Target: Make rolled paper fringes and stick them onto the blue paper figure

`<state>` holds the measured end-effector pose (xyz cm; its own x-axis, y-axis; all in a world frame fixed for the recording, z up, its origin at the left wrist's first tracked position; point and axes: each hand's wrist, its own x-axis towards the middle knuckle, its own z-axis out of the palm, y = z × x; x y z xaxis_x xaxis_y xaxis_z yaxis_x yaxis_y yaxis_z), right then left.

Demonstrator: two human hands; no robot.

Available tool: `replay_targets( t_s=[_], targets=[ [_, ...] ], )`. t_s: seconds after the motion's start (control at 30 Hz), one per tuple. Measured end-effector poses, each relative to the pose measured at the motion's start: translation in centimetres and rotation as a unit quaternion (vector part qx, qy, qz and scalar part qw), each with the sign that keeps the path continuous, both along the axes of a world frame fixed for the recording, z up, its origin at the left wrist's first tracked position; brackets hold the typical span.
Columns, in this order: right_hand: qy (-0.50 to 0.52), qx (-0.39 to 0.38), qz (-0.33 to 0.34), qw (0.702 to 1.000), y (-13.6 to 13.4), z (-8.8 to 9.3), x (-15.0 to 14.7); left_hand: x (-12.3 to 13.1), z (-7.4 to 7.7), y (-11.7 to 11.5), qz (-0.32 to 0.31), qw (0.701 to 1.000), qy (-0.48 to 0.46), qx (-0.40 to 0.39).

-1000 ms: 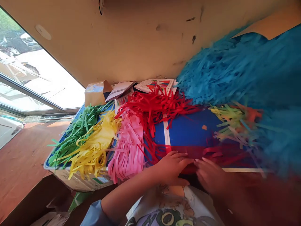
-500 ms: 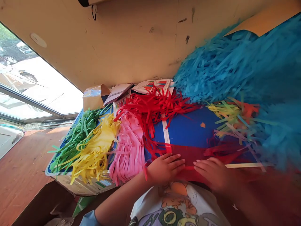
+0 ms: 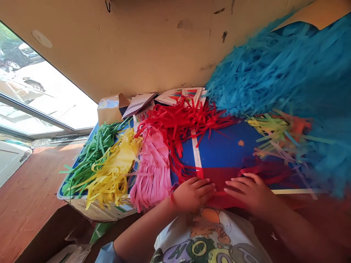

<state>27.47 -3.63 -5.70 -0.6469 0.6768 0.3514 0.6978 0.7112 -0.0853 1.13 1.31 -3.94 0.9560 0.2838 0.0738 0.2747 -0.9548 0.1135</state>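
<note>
Both hands were open and flat, no real grip: the left hand (image 3: 193, 195) and right hand (image 3: 251, 191) were pressing a red paper sheet (image 3: 219, 180) onto the near edge of the blue board (image 3: 222, 146), probably to keep it flat. Pink paper fringe (image 3: 150, 171) sat just left, and a big blue paper fringe (image 3: 260, 73) crowded the far right corner.

Left hand (image 3: 192, 195) and right hand (image 3: 249, 193) have drawn apart on the red paper (image 3: 219, 179): almost meeting earlier, now just separated. Right hand now lies flatter, fingers spread.
</note>
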Motion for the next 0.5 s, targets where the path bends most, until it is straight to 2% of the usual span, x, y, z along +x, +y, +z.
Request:
replay_targets(
  t_s=[0.17,0.27,0.4,0.5],
  targets=[
    [-0.023,0.007,-0.007,1.0,-0.1,0.1,-0.2,-0.1,0.0,0.0,0.009,1.0,0.003,-0.012],
    [0.019,-0.03,0.007,0.999,0.4,0.4,0.1,-0.3,-0.1,0.0,0.01,1.0,-0.012,-0.018],
    [0.052,-0.074,0.063,0.994,1.2,0.3,1.0,-0.3,0.2,0.0,0.025,0.998,-0.017,-0.049],
    [0.07,-0.119,0.041,0.99,1.5,0.3,1.0,0.0,1.0,0.1,0.048,0.995,-0.013,-0.091]
  ],
)
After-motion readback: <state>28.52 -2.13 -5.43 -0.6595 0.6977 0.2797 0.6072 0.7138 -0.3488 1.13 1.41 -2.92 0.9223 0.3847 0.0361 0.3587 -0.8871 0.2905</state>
